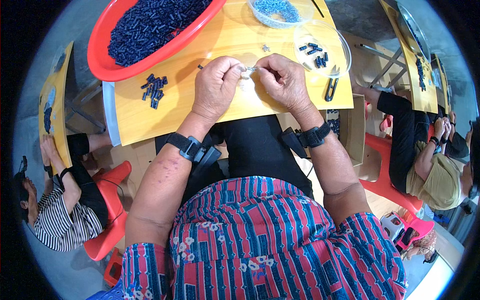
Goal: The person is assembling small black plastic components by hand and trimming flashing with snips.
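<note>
Hands, two, bare, meeting near the front of the table (175, 112). Left hand (218, 85): thumb and forefinger pinched together on a silvery piece (251, 69). Right hand (286, 82): likewise pinched, on the piece's other end. Piece: between the two sets of fingertips, just above the tabletop; its exact form too small to tell. Fingertip hold probably owed to its smallness; both wrists drawn inward, presumably to keep it steady and in sight.

Basin (125, 74), red, at the table's far left, heaped with black parts; likely bulk stock, set clear of the working spot. Pile (154, 91) of like parts, loose, left of the left hand, seemingly within easy reach. Tub (267, 21), clear, far side, holding silvery-blue bits. Lid (346, 55), clear, round, beyond the right hand; a few black parts lie in it, perhaps so kept apart from the pile. Cluster (266, 48), silvery, beyond the hands. Tool (331, 90), black-handled, at the right, near the lid, apparently parked handy.

Brands, labels, writing: none legible.
</note>
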`<state>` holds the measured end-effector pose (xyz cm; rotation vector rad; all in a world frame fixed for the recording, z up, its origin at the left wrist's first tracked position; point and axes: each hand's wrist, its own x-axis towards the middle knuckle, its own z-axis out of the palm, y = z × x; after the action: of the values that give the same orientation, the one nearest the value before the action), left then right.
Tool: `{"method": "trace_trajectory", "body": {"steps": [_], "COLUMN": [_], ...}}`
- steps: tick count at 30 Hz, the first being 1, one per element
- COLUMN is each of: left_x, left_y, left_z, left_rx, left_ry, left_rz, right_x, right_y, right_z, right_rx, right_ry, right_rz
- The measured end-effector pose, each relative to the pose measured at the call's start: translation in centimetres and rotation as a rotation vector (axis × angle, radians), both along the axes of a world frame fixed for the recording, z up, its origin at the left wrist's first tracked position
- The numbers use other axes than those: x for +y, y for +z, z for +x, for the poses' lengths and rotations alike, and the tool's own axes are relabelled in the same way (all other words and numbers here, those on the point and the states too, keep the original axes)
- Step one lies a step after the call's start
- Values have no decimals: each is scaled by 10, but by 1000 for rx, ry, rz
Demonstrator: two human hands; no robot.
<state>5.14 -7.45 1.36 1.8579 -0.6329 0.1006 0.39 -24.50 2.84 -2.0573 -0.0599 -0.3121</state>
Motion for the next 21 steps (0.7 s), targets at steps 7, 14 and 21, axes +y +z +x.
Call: {"method": "trace_trajectory", "body": {"steps": [7, 14, 21], "left_x": [-3, -3, -2], "left_y": [15, 5, 7], "left_z": [-6, -2, -3], "left_rx": [107, -35, 45], "left_ry": [-23, -39, -3], "left_rz": [38, 31, 90], "right_x": [-2, -2, -2], "right_y": [0, -1, 0], "right_z": [-1, 1, 2], "right_rx": [5, -18, -2], "right_ry": [-18, 1, 0], "right_rz": [3, -22, -52]}}
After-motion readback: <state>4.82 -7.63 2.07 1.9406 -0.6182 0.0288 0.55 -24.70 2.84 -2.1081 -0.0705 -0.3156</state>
